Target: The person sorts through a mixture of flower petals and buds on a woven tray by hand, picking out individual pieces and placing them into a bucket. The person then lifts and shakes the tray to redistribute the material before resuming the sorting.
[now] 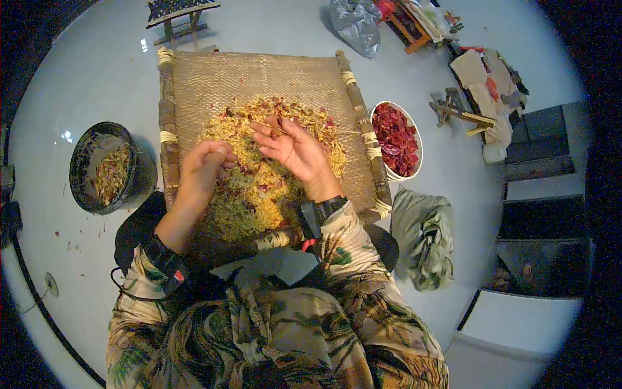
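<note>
In front of me, a woven tray [259, 71] with a wooden frame bears a heap of yellow, dark red and greenish dried plant pieces [262, 207]. Above the heap's left side is my left hand [206, 167], its fingers curled and pinched together; whatever is in them is too small to tell. My right hand [298, 152] is turned palm up over the middle of the heap. A small dark red dried petal [276, 131] shows between its thumb and fingers. Both hands are apart from the heap.
Left of the tray stands a black bucket [81, 165] with dried stalks. On the right are a white bucket [420, 152] of dark red petals and a greenish sack [424, 240]. Farther back are a grey plastic bag [356, 26] and a small stool [184, 11].
</note>
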`<state>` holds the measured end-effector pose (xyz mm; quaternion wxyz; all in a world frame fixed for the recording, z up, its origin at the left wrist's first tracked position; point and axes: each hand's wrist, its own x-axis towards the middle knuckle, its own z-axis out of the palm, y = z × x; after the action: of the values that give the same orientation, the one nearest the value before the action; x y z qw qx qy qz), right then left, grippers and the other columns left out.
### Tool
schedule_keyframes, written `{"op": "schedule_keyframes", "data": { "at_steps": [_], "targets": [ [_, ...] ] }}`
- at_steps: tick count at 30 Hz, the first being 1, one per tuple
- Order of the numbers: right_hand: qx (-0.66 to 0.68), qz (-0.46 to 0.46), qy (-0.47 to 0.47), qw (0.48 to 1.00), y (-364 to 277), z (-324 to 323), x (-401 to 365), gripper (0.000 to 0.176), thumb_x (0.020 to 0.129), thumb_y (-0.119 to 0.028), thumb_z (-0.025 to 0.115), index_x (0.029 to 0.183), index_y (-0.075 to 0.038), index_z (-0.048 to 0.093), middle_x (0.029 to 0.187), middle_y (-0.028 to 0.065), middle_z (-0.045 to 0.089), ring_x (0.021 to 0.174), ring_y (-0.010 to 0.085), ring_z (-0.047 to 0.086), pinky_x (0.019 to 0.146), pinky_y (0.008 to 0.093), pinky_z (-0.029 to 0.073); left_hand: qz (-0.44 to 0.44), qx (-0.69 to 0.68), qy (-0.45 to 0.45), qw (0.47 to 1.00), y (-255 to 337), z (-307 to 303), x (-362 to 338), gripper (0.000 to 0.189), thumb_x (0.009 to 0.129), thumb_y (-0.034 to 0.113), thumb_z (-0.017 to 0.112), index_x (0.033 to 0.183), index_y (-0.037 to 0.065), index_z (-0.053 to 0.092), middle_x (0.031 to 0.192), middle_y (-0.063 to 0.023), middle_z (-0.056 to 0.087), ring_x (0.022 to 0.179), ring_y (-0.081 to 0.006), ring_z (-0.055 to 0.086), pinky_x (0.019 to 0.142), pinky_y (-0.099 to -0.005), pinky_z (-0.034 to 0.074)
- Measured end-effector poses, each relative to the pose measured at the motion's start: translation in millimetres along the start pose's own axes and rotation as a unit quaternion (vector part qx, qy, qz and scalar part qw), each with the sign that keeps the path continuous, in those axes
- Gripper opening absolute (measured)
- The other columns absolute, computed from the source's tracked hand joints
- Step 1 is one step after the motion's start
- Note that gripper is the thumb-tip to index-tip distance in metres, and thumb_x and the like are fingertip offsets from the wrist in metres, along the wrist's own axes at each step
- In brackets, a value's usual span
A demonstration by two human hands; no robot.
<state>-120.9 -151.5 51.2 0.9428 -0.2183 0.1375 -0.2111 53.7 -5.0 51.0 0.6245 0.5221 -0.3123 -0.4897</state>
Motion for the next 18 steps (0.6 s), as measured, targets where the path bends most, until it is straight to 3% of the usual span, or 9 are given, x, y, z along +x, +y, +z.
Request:
{"op": "schedule_keyframes", "data": {
  "at_steps": [4, 7, 10, 12, 16, 18],
  "targets": [
    [-0.051, -0.021, 0.037, 0.998, 8, 0, -7, 0.034, 0.095, -0.022, 0.039, 0.118, 0.002, 0.046, 0.128, 0.0231, 0.044, 0.11, 0.034, 0.052, 0.091, 0.0408, 0.047, 0.094, 0.197, 0.034, 0.975, -4, 17, 0, 0.012, 0.083, 0.01, 0.061, 0.094, 0.006, 0.059, 0.088, -0.0037, 0.061, 0.075, -0.012, 0.058, 0.066, -0.0252, 0.047],
    [-0.034, -0.028, 0.085, 0.995, 23, 10, -10, 0.027, 0.094, -0.019, 0.043, 0.111, 0.001, 0.049, 0.108, 0.0149, 0.057, 0.101, 0.0302, 0.057, 0.086, 0.0392, 0.05, 0.16, 0.348, 0.012, 0.924, 25, 42, -12, 0.021, 0.078, 0.009, 0.066, 0.098, 0.007, 0.058, 0.089, -0.0053, 0.061, 0.074, -0.0138, 0.059, 0.064, -0.0259, 0.048],
    [-0.043, -0.038, 0.086, 0.995, 40, 10, -12, 0.021, 0.094, -0.016, 0.043, 0.105, -0.001, 0.051, 0.102, 0.0122, 0.059, 0.096, 0.0243, 0.058, 0.081, 0.0351, 0.051, 0.167, 0.25, -0.003, 0.954, 4, 48, -11, 0.026, 0.076, 0.01, 0.067, 0.1, 0.007, 0.058, 0.089, -0.0082, 0.06, 0.075, -0.019, 0.061, 0.066, -0.0289, 0.049],
    [-0.093, -0.034, 0.103, 0.99, 48, 11, -16, 0.018, 0.093, -0.014, 0.043, 0.104, -0.001, 0.052, 0.098, 0.0096, 0.06, 0.091, 0.0192, 0.059, 0.077, 0.0306, 0.05, 0.169, 0.26, 0.002, 0.951, -6, 44, -6, 0.028, 0.076, 0.01, 0.066, 0.102, 0.007, 0.057, 0.089, -0.0094, 0.06, 0.076, -0.0218, 0.061, 0.066, -0.0309, 0.049],
    [-0.079, -0.079, 0.134, 0.985, 61, 21, -18, 0.019, 0.094, -0.014, 0.042, 0.105, -0.001, 0.052, 0.097, 0.0086, 0.06, 0.088, 0.0186, 0.06, 0.075, 0.0276, 0.049, 0.192, 0.317, 0.015, 0.929, -3, 43, -9, 0.025, 0.078, 0.008, 0.064, 0.101, 0.005, 0.057, 0.09, -0.0113, 0.06, 0.077, -0.0252, 0.061, 0.068, -0.033, 0.05],
    [-0.069, -0.085, 0.136, 0.985, 60, 24, -22, 0.021, 0.094, -0.014, 0.042, 0.106, -0.001, 0.052, 0.098, 0.009, 0.06, 0.087, 0.0191, 0.06, 0.076, 0.0276, 0.049, 0.213, 0.333, 0.005, 0.919, -1, 41, -8, 0.023, 0.079, 0.006, 0.062, 0.101, 0.004, 0.056, 0.089, -0.0108, 0.06, 0.078, -0.0227, 0.061, 0.068, -0.032, 0.05]
  ]
}}
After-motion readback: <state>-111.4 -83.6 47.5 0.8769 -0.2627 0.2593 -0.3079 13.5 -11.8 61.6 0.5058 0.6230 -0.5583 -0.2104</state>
